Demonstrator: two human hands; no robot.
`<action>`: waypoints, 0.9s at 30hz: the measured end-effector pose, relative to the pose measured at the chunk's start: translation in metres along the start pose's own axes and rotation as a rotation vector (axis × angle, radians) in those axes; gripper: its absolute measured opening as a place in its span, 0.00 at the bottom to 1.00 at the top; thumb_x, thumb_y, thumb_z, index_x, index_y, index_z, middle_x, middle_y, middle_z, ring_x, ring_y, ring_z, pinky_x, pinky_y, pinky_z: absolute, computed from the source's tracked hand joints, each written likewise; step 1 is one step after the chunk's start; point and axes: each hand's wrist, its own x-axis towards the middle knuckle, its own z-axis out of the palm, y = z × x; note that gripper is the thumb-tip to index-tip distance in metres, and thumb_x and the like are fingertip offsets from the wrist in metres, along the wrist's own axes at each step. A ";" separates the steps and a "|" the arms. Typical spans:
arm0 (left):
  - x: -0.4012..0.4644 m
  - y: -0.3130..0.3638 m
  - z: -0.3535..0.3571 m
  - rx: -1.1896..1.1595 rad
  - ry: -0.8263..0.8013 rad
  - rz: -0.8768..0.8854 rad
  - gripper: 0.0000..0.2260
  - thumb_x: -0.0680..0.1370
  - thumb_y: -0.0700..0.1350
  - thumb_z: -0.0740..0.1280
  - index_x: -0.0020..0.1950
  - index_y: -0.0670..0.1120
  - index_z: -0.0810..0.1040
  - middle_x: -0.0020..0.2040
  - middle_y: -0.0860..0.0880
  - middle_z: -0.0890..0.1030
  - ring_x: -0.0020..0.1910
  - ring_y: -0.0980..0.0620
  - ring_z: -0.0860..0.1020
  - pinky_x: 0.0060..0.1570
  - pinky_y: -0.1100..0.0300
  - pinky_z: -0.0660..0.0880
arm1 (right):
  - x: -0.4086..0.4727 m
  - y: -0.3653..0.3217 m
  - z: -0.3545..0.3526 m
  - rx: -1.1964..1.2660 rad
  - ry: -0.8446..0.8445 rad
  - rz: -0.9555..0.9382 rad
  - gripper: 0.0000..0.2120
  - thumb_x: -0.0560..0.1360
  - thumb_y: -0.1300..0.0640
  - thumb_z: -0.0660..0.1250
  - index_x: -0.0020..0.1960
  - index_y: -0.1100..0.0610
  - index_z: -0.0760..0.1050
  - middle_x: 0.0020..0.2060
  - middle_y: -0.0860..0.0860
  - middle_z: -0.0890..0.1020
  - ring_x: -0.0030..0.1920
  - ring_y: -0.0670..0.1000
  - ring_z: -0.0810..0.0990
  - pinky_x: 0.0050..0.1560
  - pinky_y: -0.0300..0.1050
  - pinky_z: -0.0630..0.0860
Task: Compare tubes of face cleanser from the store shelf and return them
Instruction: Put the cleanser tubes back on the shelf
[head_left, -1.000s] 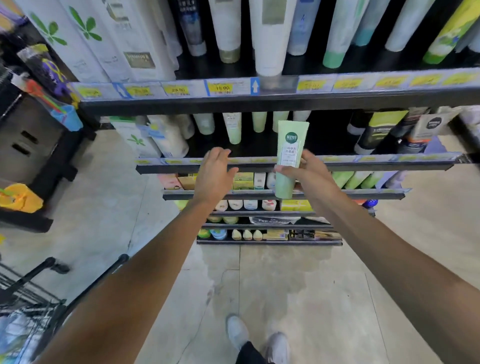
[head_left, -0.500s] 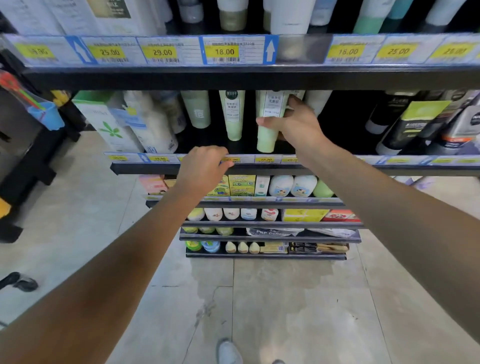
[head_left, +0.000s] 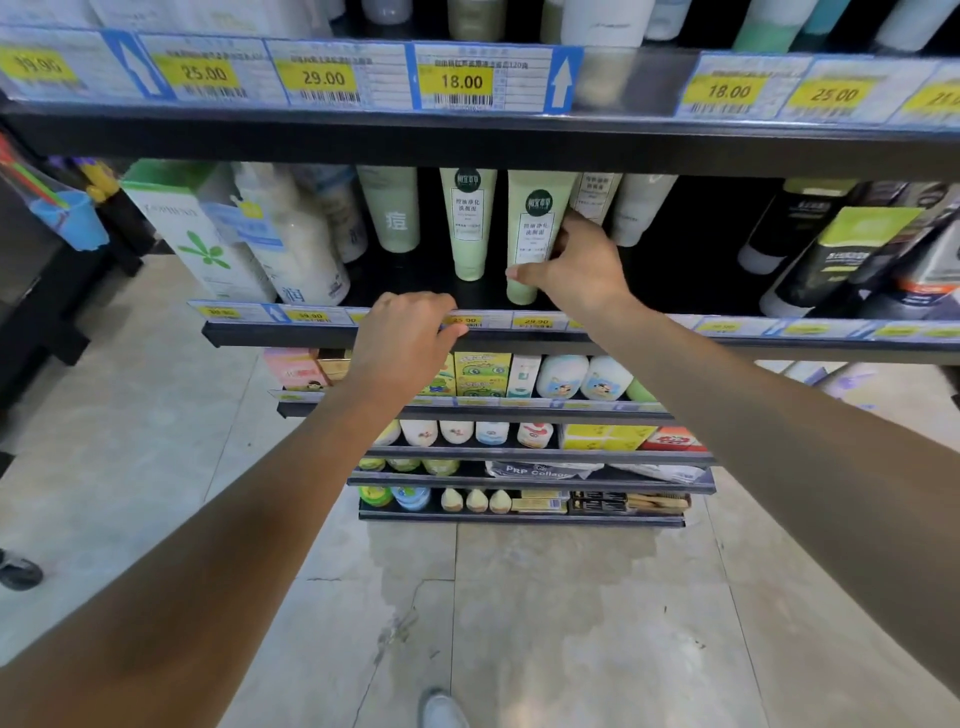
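A pale green cleanser tube (head_left: 534, 228) with a dark round logo stands cap-down on the second shelf (head_left: 332, 332). My right hand (head_left: 576, 267) grips it from the right, thumb across its lower part. A matching green tube (head_left: 469, 223) stands just to its left, untouched. My left hand (head_left: 402, 340) rests with curled fingers on the shelf's front rail, over the price tags, holding no tube.
More tubes, a grey-green one (head_left: 396, 210) and white bottles (head_left: 298, 249), fill the same shelf; dark tubes (head_left: 831, 260) lean at the right. The upper shelf edge with price labels (head_left: 462, 80) overhangs closely. Lower shelves hold boxes and small bottles. Tiled floor below.
My right hand has carried the green tube up from in front of the shelves and set it onto the second shelf beside its twin. My left hand has settled on the shelf rail.
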 end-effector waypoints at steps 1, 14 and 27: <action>0.000 0.000 0.000 0.000 -0.003 -0.002 0.12 0.82 0.52 0.68 0.56 0.44 0.82 0.50 0.46 0.84 0.49 0.41 0.79 0.48 0.52 0.72 | 0.000 0.000 0.001 -0.006 0.014 0.001 0.26 0.68 0.57 0.82 0.63 0.55 0.77 0.58 0.49 0.84 0.59 0.49 0.81 0.62 0.44 0.77; -0.001 0.004 -0.005 0.018 -0.038 -0.020 0.12 0.82 0.51 0.68 0.57 0.44 0.82 0.49 0.46 0.84 0.49 0.41 0.79 0.48 0.53 0.70 | 0.006 -0.002 0.007 -0.006 0.057 0.062 0.22 0.70 0.59 0.80 0.62 0.55 0.78 0.59 0.50 0.84 0.59 0.50 0.81 0.58 0.41 0.75; -0.046 0.030 -0.078 -0.169 -0.138 -0.117 0.24 0.82 0.55 0.67 0.74 0.45 0.72 0.70 0.45 0.76 0.69 0.46 0.74 0.70 0.46 0.72 | -0.107 -0.045 -0.040 -0.416 -0.162 -0.040 0.26 0.81 0.51 0.68 0.76 0.59 0.70 0.71 0.56 0.73 0.72 0.56 0.71 0.72 0.47 0.65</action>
